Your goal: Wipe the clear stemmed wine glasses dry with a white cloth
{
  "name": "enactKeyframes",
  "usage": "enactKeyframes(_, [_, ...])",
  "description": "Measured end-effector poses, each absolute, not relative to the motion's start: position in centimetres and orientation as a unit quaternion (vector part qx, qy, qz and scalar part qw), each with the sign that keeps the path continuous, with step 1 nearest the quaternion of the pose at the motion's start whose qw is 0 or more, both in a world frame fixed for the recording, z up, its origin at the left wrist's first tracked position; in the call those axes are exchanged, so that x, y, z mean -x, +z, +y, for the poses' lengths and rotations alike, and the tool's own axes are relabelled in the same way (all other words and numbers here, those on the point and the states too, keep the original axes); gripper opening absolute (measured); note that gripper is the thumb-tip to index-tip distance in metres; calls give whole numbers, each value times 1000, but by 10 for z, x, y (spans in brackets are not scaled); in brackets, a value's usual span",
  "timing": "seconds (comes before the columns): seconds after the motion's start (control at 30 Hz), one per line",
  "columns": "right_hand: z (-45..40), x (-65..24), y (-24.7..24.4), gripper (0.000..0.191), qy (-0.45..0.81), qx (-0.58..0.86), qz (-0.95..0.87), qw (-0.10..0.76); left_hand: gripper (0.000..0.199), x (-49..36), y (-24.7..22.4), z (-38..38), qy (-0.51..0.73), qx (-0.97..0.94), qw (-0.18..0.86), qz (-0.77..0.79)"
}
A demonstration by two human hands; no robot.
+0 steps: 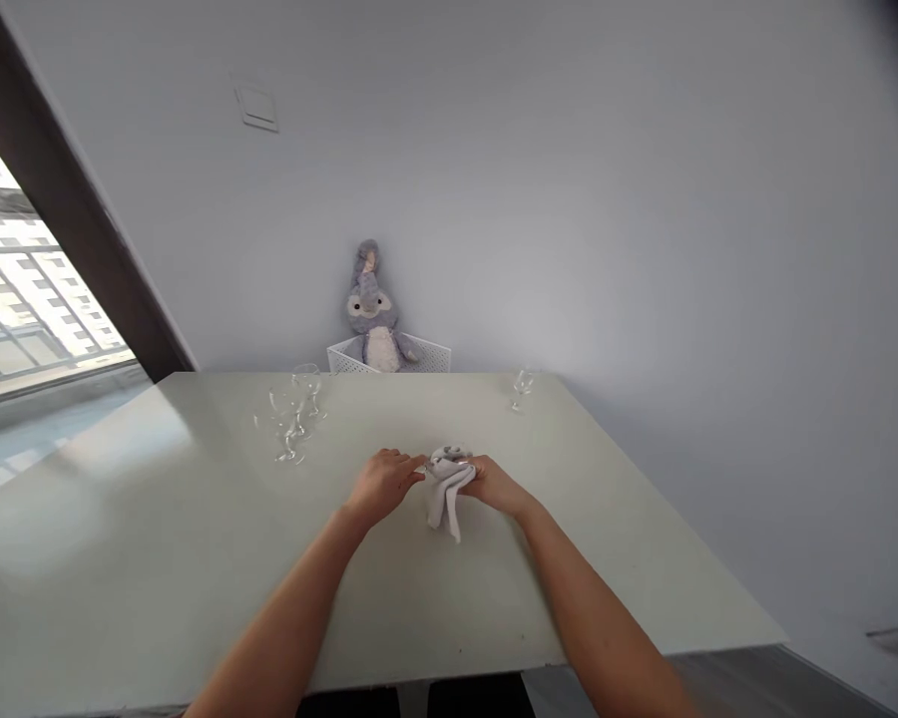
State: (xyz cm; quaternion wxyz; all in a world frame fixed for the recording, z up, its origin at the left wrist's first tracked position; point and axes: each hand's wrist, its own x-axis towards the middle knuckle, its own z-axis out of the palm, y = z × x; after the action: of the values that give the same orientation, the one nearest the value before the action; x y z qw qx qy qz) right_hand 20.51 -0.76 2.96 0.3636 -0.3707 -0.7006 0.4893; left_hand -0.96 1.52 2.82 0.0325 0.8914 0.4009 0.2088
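Over the middle of the table, my left hand [387,485] pinches a clear piece of glass [421,468], seemingly the foot or stem of a stemmed glass. Most of that glass is hidden by a pale cloth [447,484]. My right hand [490,483] is closed around the bunched cloth from the right, and its loose ends hang toward me. To the left, a few clear stemmed glasses [290,424] stand close together, their outlines hard to separate. Farther right, another small stemmed glass [522,385] stands upright near the back edge.
The pale, glossy table [419,608] reaches back toward a plain wall. Behind its far edge, a grey plush toy [372,311] sits in a white perforated basket [438,355]. A window with a railing [30,289] is at the left, and a switch [256,106] is on the wall.
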Motion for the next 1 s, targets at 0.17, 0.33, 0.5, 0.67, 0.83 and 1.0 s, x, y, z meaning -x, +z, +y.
enactKeyframes(0.17, [-6,-218,43,16,301,386,-810,322,31,15,27,18,187,-827,331,415])
enactKeyframes(0.33, [-2,-235,41,24,153,484,-751,423,37,23,27,28,306,-706,493,407])
enactKeyframes(0.5, [-7,-225,42,38,6,464,-779,423,36,25,18,37,386,-654,391,520])
enactKeyframes(0.67, [-16,-180,40,54,-47,392,-870,295,22,7,10,23,292,-813,158,478])
enactKeyframes(0.83, [-10,-181,34,37,26,484,-814,322,16,-6,12,7,247,-898,3,365])
enactKeyframes(1.0, [2,-205,26,42,244,555,-660,443,22,-9,11,5,262,-905,-98,321])
